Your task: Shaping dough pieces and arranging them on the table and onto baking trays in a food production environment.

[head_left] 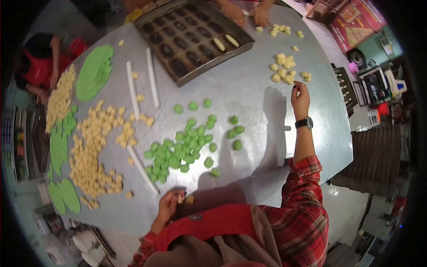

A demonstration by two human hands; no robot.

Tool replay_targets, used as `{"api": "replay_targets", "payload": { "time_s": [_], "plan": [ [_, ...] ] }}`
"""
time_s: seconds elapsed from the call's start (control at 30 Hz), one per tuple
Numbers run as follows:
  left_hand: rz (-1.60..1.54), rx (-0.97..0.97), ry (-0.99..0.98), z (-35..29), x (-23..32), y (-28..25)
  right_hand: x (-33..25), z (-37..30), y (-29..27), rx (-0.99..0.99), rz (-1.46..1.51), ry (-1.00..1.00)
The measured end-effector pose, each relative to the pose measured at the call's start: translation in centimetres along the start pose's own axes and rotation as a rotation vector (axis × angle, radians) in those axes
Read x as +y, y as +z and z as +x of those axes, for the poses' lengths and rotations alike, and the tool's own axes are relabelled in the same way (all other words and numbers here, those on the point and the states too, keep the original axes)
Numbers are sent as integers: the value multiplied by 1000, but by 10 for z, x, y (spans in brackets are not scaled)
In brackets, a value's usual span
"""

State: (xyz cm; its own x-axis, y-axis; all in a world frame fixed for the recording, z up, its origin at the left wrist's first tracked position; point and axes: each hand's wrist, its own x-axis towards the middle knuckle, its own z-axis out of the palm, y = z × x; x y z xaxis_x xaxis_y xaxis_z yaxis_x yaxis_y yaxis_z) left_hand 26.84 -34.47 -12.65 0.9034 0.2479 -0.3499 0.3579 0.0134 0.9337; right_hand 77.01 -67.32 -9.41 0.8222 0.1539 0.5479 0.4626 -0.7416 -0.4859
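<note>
Near the table's front edge, my left hand [168, 205] is closed, its fingertips around what looks like a small piece of yellow dough [180, 200]. Another yellow dough ball [190, 200] lies just beside those fingers. My right hand [300, 99], with a watch on the wrist, reaches far right. Its fingers are curled together at the near side of a cluster of yellow dough balls [281, 73]; whether anything is pinched in them is hidden. Between my hands, a heap of green dough balls [180, 149] spreads over the metal table [249, 178].
A dark mould tray [187, 38] with two pale dough sticks stands at the far side. Many yellow dough pieces [89, 155], flat green dough sheets [94, 73] and white rods [152, 78] lie left. A co-worker's hands [247, 15] work behind the tray; another person [42, 66] stands far left.
</note>
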Motion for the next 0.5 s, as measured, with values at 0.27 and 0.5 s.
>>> {"api": "replay_targets", "payload": {
  "time_s": [0.27, 0.5],
  "plan": [
    [259, 194, 345, 3, 56, -4, -203, -146, -5, -641, 571, -52],
    [294, 104, 415, -49, 63, -29, -310, -256, -28, -882, 446, -621]
  ]
}}
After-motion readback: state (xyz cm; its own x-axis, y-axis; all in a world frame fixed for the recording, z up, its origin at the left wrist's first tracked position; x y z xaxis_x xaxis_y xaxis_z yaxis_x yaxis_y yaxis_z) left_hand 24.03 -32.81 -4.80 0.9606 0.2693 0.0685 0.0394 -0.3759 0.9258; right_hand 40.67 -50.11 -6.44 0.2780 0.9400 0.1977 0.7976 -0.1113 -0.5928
